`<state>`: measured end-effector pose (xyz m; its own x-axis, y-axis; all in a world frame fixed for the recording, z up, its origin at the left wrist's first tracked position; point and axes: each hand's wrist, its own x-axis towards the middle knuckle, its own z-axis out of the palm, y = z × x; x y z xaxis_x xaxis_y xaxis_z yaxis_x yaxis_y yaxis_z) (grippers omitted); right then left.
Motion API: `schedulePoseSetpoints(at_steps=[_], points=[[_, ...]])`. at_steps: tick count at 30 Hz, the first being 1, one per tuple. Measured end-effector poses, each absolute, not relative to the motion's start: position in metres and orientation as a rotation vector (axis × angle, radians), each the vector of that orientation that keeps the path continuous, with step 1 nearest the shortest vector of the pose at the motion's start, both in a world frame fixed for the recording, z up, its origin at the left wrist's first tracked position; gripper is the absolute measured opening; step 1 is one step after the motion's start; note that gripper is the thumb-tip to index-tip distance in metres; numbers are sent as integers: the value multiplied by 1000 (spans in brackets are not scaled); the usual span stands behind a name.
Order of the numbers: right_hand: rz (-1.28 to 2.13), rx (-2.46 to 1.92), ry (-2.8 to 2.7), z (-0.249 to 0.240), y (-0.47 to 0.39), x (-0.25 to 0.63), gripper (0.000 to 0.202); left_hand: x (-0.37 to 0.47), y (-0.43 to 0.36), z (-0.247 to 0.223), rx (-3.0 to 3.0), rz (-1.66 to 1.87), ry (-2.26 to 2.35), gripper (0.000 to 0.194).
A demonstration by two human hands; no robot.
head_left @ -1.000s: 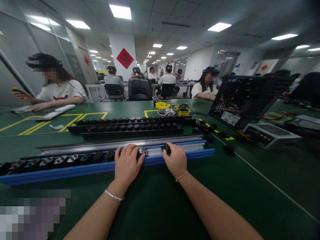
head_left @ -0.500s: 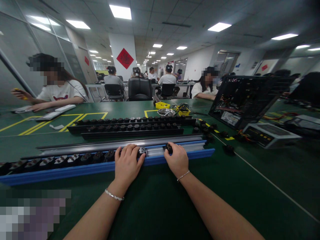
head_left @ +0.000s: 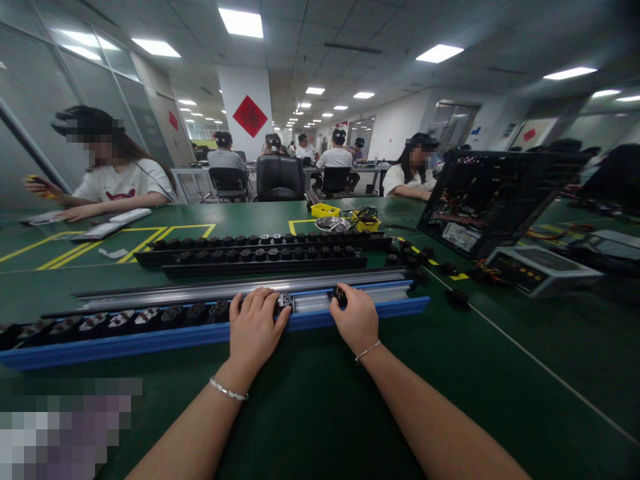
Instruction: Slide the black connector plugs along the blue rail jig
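A long blue channel (head_left: 215, 333) lies across the table in front of me, holding a row of black socket modules (head_left: 173, 315) with metal contacts along its left part. My left hand (head_left: 256, 323) is closed over the right end of that row, thumb against a module (head_left: 283, 301) with a pale top. The modules beneath its fingers are hidden. Farther right, my right hand (head_left: 356, 319) pinches a single black socket module (head_left: 341, 295) at the channel. Between my hands, a stretch of the channel's pale inner floor (head_left: 311, 302) shows.
Behind the blue channel lie a silver-grey rail (head_left: 200, 292) and two black rails (head_left: 265, 267) carrying similar modules. Loose black modules (head_left: 457, 299) are scattered to the right, before a power supply (head_left: 543, 270) and an open computer case (head_left: 480, 200). A metal dish (head_left: 333, 225) and yellow bins (head_left: 325, 211) stand behind.
My right hand and the black module in it have shifted very slightly to the right. My left hand stays in place.
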<state>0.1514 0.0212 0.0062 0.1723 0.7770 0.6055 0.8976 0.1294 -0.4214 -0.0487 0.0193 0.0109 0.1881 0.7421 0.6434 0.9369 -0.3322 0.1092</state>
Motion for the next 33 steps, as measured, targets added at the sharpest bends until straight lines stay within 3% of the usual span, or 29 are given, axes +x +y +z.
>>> schedulePoseSetpoints(at_steps=[19, 25, 33], points=[[-197, -1708, -1624, 10, 23, 159, 33, -50, 20, 10, -2149, -875, -1562, 31], [-173, -1725, -1669, 14, 23, 163, 20, -49, 19, 10, -2145, -885, -1563, 30], [-188, -1689, -1645, 11, 25, 167, 19, -50, 20, 9, -2152, -907, -1559, 30]])
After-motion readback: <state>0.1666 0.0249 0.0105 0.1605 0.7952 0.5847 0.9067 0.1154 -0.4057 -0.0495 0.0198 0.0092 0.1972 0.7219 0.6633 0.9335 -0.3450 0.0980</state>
